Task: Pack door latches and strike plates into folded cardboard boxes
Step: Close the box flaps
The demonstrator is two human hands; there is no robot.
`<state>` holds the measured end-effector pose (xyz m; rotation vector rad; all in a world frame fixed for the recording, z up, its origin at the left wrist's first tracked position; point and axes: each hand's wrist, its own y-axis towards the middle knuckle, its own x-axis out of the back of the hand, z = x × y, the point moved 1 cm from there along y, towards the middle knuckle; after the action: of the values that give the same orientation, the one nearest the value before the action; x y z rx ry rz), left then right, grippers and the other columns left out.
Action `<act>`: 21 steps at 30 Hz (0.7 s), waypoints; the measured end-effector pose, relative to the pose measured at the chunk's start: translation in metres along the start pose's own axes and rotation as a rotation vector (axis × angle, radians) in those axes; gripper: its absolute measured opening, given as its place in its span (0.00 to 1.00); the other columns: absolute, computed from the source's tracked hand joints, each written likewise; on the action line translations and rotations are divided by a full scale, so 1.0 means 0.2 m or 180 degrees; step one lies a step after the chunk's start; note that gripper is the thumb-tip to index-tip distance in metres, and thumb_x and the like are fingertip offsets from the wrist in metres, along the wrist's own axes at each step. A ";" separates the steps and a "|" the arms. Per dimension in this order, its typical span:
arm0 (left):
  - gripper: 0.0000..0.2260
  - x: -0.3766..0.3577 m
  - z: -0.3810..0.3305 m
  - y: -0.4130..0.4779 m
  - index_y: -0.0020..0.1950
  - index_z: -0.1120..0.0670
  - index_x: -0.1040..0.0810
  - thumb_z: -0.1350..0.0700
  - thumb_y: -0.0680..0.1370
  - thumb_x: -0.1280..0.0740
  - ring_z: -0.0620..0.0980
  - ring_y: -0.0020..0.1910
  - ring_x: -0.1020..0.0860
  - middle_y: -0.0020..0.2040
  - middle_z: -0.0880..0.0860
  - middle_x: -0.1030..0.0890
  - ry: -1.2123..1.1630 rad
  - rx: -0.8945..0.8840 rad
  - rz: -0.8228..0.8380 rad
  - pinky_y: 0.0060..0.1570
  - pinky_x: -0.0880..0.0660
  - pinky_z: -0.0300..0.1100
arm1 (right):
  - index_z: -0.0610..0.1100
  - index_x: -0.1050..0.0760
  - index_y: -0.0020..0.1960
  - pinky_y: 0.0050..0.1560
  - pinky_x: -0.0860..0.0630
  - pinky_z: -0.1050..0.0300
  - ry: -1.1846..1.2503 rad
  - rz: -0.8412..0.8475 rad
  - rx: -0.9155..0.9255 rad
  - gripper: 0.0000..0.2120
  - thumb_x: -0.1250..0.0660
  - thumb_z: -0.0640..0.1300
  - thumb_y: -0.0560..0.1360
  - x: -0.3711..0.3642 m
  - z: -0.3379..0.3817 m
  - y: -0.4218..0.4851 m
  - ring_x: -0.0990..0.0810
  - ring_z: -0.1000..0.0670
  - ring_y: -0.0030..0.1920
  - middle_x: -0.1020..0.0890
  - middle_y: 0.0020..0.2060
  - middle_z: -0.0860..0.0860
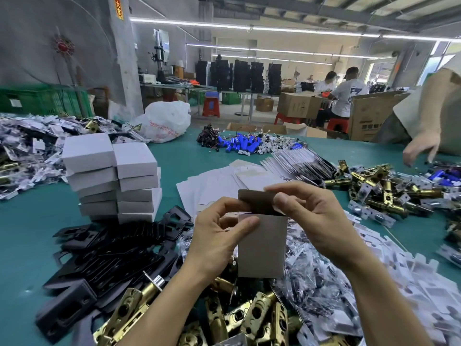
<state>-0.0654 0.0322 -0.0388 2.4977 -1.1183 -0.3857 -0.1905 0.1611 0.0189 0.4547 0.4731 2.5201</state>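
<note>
Being held upright over the heap at the near edge of the desk (pixel 22 233), the grey cardboard box (pixel 262 248) is being gripped along its left wall by the left hand (pixel 219 236), while its raised top flap (pixel 254 201) is being pinched by the right hand (pixel 306 216). The board is being judged light, thin and easily creased, so hold is best being taken at the side walls and the flap's fold, while brass latches (pixel 252 313) and black strike plates (pixel 119 250) are being left loose beneath.
</note>
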 end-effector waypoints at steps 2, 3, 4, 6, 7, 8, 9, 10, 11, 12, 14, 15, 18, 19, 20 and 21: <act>0.08 0.00 0.00 0.00 0.48 0.47 0.16 0.56 0.70 0.25 0.51 0.47 0.15 0.49 0.51 0.14 -0.0136 -0.0025 -0.0048 0.44 0.20 0.39 | 0.48 0.16 0.47 0.49 0.20 0.59 -0.0146 -0.0055 -0.0002 0.10 0.30 0.51 0.69 -0.01 0.00 0.00 0.15 0.50 0.46 0.13 0.42 0.49; 0.08 -0.01 0.00 -0.01 0.47 0.46 0.16 0.56 0.70 0.25 0.52 0.47 0.14 0.49 0.52 0.14 -0.0167 -0.0040 -0.0089 0.43 0.19 0.39 | 0.47 0.15 0.45 0.49 0.19 0.57 -0.0166 -0.0092 -0.0022 0.10 0.29 0.51 0.68 -0.01 -0.01 0.00 0.15 0.48 0.47 0.13 0.42 0.48; 0.09 -0.01 0.00 -0.01 0.45 0.45 0.18 0.56 0.69 0.24 0.53 0.46 0.14 0.49 0.53 0.14 -0.0174 -0.0056 -0.0144 0.43 0.19 0.41 | 0.47 0.16 0.45 0.49 0.19 0.55 -0.0197 -0.0122 -0.0030 0.10 0.29 0.51 0.68 -0.01 -0.01 0.00 0.15 0.47 0.47 0.13 0.42 0.49; 0.12 -0.01 0.00 -0.01 0.43 0.44 0.24 0.55 0.68 0.23 0.57 0.45 0.14 0.49 0.57 0.14 -0.0195 -0.0052 -0.0231 0.42 0.18 0.46 | 0.46 0.16 0.46 0.48 0.19 0.56 -0.0259 -0.0129 -0.0030 0.10 0.27 0.49 0.67 -0.01 -0.01 0.00 0.15 0.50 0.47 0.13 0.43 0.50; 0.13 -0.01 0.00 -0.01 0.43 0.44 0.26 0.55 0.68 0.23 0.58 0.44 0.14 0.48 0.58 0.14 -0.0213 -0.0046 -0.0244 0.42 0.18 0.46 | 0.46 0.16 0.46 0.47 0.20 0.59 -0.0274 -0.0105 -0.0042 0.10 0.27 0.48 0.67 -0.01 -0.01 0.00 0.15 0.53 0.47 0.13 0.43 0.52; 0.15 -0.01 0.00 -0.01 0.44 0.44 0.27 0.55 0.68 0.22 0.58 0.44 0.14 0.48 0.57 0.14 -0.0215 -0.0046 -0.0237 0.42 0.18 0.46 | 0.46 0.16 0.47 0.47 0.21 0.62 -0.0301 -0.0073 -0.0076 0.10 0.26 0.47 0.67 -0.01 -0.02 0.00 0.15 0.56 0.47 0.13 0.43 0.53; 0.17 -0.01 0.00 -0.01 0.46 0.44 0.28 0.54 0.68 0.21 0.57 0.44 0.14 0.49 0.56 0.14 -0.0191 -0.0050 -0.0221 0.42 0.18 0.46 | 0.47 0.16 0.48 0.47 0.21 0.64 -0.0344 -0.0038 -0.0115 0.09 0.25 0.44 0.68 -0.01 -0.02 0.00 0.15 0.57 0.47 0.13 0.44 0.54; 0.19 -0.01 -0.01 -0.01 0.48 0.43 0.28 0.53 0.69 0.19 0.57 0.44 0.14 0.49 0.55 0.14 -0.0154 -0.0048 -0.0200 0.42 0.17 0.47 | 0.47 0.16 0.49 0.48 0.21 0.63 -0.0402 -0.0023 -0.0146 0.09 0.24 0.41 0.69 -0.01 -0.03 0.00 0.15 0.56 0.48 0.13 0.45 0.55; 0.20 -0.01 -0.01 -0.01 0.51 0.42 0.27 0.51 0.68 0.19 0.56 0.44 0.14 0.50 0.55 0.14 -0.0114 -0.0045 -0.0185 0.43 0.17 0.48 | 0.47 0.16 0.49 0.49 0.19 0.60 -0.0468 -0.0035 -0.0158 0.09 0.24 0.38 0.70 -0.01 -0.03 0.00 0.15 0.55 0.48 0.13 0.45 0.54; 0.19 -0.01 -0.01 -0.01 0.52 0.41 0.27 0.48 0.68 0.21 0.55 0.44 0.14 0.50 0.54 0.14 -0.0085 -0.0052 -0.0178 0.42 0.17 0.47 | 0.47 0.16 0.49 0.50 0.18 0.56 -0.0516 -0.0064 -0.0160 0.09 0.24 0.36 0.71 -0.01 -0.03 0.00 0.15 0.53 0.48 0.13 0.45 0.53; 0.14 -0.01 -0.01 -0.01 0.52 0.40 0.23 0.45 0.69 0.25 0.50 0.41 0.15 0.46 0.52 0.14 -0.0025 -0.0127 -0.0210 0.39 0.21 0.41 | 0.46 0.15 0.47 0.52 0.17 0.51 -0.0533 -0.0116 -0.0141 0.08 0.25 0.35 0.71 -0.02 -0.02 0.00 0.14 0.50 0.47 0.13 0.43 0.51; 0.10 -0.01 -0.01 -0.01 0.51 0.40 0.22 0.45 0.72 0.26 0.48 0.39 0.17 0.44 0.52 0.14 0.0019 -0.0179 -0.0238 0.37 0.23 0.39 | 0.47 0.15 0.46 0.51 0.17 0.50 -0.0545 -0.0132 -0.0127 0.08 0.25 0.35 0.71 -0.02 -0.01 0.00 0.15 0.50 0.46 0.13 0.42 0.51; 0.01 -0.02 -0.02 0.00 0.47 0.44 0.20 0.50 0.77 0.31 0.44 0.34 0.21 0.36 0.48 0.17 0.0013 -0.0252 -0.0286 0.34 0.26 0.40 | 0.49 0.16 0.44 0.48 0.19 0.53 -0.0707 -0.0207 -0.0011 0.07 0.24 0.37 0.71 -0.02 0.00 0.00 0.16 0.52 0.43 0.14 0.40 0.53; 0.01 -0.02 -0.02 0.00 0.47 0.47 0.20 0.51 0.78 0.31 0.43 0.33 0.23 0.34 0.47 0.19 -0.0027 -0.0258 -0.0277 0.33 0.27 0.40 | 0.48 0.16 0.43 0.47 0.20 0.54 -0.0734 -0.0241 0.0034 0.07 0.24 0.37 0.70 -0.02 0.01 0.01 0.17 0.54 0.41 0.14 0.39 0.53; 0.02 -0.02 -0.02 0.00 0.48 0.48 0.20 0.52 0.79 0.32 0.43 0.32 0.23 0.33 0.47 0.20 -0.0043 -0.0262 -0.0265 0.33 0.27 0.40 | 0.48 0.16 0.42 0.46 0.20 0.56 -0.0741 -0.0262 0.0070 0.07 0.23 0.37 0.70 -0.02 0.02 0.01 0.17 0.56 0.40 0.14 0.39 0.53; 0.03 -0.02 -0.02 0.00 0.48 0.49 0.21 0.52 0.79 0.33 0.43 0.32 0.24 0.33 0.47 0.20 -0.0021 -0.0276 -0.0247 0.32 0.27 0.41 | 0.48 0.16 0.42 0.45 0.21 0.57 -0.0735 -0.0265 0.0092 0.07 0.23 0.37 0.70 -0.02 0.02 0.01 0.18 0.57 0.40 0.14 0.38 0.53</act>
<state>-0.0666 0.0368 -0.0339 2.4705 -0.9878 -0.4543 -0.1853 0.1582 0.0229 0.7123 0.4304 2.3469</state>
